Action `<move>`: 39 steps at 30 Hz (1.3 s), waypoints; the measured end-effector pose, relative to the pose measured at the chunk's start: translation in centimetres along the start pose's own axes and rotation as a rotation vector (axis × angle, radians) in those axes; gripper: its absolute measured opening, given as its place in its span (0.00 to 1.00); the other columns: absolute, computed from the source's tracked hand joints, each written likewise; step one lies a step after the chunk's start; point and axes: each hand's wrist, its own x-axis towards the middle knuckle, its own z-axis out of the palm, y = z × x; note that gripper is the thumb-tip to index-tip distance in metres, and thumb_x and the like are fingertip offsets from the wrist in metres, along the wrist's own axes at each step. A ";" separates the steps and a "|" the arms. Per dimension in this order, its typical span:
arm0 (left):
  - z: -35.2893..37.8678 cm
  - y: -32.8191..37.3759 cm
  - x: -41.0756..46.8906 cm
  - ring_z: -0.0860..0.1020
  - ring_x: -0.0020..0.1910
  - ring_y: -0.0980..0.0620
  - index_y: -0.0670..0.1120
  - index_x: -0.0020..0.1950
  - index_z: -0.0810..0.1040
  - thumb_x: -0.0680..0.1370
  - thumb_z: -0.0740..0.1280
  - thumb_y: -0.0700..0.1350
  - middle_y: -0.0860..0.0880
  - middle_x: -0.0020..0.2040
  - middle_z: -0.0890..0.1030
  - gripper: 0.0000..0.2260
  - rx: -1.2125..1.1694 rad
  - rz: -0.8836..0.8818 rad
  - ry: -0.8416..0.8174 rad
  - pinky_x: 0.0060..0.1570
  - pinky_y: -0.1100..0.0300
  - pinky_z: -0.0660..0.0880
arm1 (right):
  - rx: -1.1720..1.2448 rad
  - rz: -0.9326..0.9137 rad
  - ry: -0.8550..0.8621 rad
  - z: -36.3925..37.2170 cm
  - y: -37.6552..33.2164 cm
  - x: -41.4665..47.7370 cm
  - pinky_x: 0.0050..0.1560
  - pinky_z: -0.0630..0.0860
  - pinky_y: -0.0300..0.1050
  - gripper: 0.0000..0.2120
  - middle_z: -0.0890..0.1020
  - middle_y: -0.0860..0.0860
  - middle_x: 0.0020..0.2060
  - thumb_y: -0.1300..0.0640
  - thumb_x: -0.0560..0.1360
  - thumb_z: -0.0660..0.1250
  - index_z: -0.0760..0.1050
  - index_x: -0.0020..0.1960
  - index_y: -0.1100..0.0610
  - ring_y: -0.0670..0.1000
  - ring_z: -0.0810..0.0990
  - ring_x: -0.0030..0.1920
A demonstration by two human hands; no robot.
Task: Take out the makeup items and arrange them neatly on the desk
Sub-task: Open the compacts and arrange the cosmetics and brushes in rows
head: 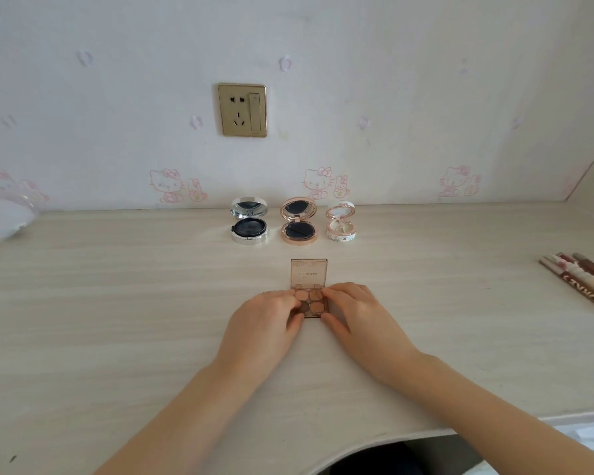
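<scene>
Tawny-panned and clear-lidded, sitting midway between the near and far edges of the bench (pixel 117 303): apparently squaring up the eyeshadow palette (pixel 310 303) there, base flat on the pale wood, lid (pixel 308 273) propped upright toward the far edge. Pinching its left side in the left hand (pixel 266 318) grip, fingers (pixel 293 303) curled against the rim; pinching its right side in the right hand (pixel 355 308) grip likewise, fingertips lapping the border of the pans.

Risking, most likely, a smear: working with curled fingertips so near open powder, and sliding inward during a nudge, could be scuffing a pan or carrying pigment onto the wood. Risking also a tipped case: pressing harder on one side, or lifting one side first, could be snapping the raised lid down or rocking the light base backward. Pushing too far toward the far edge could be bumping the rose-gold compact (pixel 299 222), standing open directly behind, between the silver compact (pixel 249 222) and the floral compact (pixel 341 222); judging by raised lids on small bases, probably toppling easily. Letting go unevenly could be leaving the palette skewed against that row and spoiling the neat line. Lying well apart by the right edge, some patterned sticks (pixel 583 279), probably posing no hazard to this move.
</scene>
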 end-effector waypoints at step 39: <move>-2.7 -10.7 4.0 0.76 0.61 0.52 0.48 0.59 0.81 0.77 0.67 0.40 0.54 0.64 0.78 0.12 0.009 -0.029 0.135 0.60 0.59 0.71 | -0.034 -0.043 -0.059 6.3 -4.5 10.8 0.64 0.68 0.50 0.19 0.73 0.55 0.63 0.56 0.80 0.58 0.67 0.70 0.59 0.57 0.69 0.64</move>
